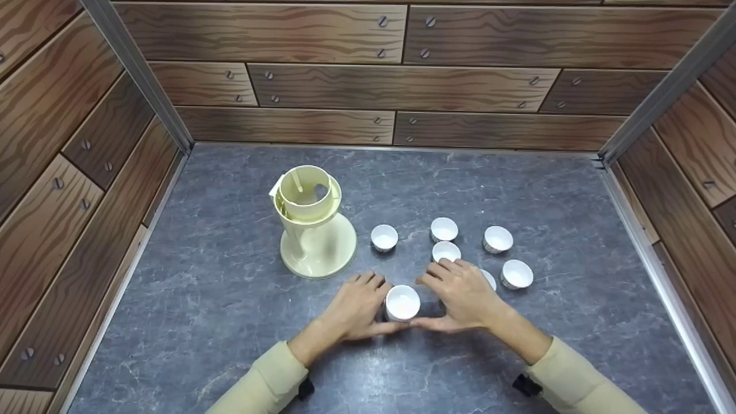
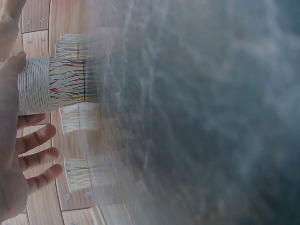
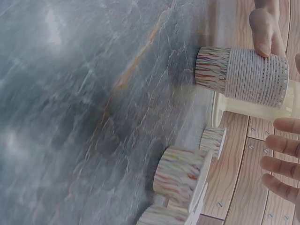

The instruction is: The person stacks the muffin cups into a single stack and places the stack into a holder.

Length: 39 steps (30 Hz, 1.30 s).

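Observation:
A stack of white paper baking cups with coloured streaks stands upright on the table between the two hands. My left hand holds it between thumb and index finger; in the left wrist view the other fingers are spread off it. My right hand is just right of the stack with its fingers loosely bent and holding nothing, its thumb reaching toward the stack's near side. Single baking cups stand beyond it, one right at the right fingertips and another partly hidden behind that hand.
A cream plastic stand with a round base and an open ring-shaped top stands at left. More baking cups are spread out, one near the stand and others at right. Wood-patterned walls enclose the table on three sides.

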Tool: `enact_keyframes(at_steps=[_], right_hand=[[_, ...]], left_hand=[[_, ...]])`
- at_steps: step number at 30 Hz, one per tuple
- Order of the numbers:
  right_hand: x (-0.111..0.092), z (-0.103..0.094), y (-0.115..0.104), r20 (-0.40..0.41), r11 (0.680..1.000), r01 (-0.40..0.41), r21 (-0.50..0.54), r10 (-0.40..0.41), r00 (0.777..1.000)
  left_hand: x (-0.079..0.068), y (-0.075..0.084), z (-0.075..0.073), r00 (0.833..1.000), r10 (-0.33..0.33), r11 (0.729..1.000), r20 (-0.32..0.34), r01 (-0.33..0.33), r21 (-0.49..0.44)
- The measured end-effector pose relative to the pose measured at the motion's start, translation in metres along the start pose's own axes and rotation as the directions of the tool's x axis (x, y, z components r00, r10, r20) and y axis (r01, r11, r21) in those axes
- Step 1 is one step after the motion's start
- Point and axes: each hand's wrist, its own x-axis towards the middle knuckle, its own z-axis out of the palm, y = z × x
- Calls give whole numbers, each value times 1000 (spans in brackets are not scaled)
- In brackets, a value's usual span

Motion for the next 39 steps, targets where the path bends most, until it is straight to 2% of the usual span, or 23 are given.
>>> enact_keyframes(at_steps=[7,16,28,39], right_hand=[[-8,-7,9,-16,1000,3,24,-3,1000],[-21,-18,24,7,995,-42,87,42,999],[-38,-25,41,47,996,-66,67,63,997],[-54,-18,52,104,996,-92,13,90,991]], left_hand=[[0,0,-1,1000,1,1000,5,-1,16],[0,0,-1,1000,3,1000,8,-3,19],[0,1,-1,1000,-6,1000,15,6,0],[-1,0,-1,1000,-4,1000,18,4,-4]])
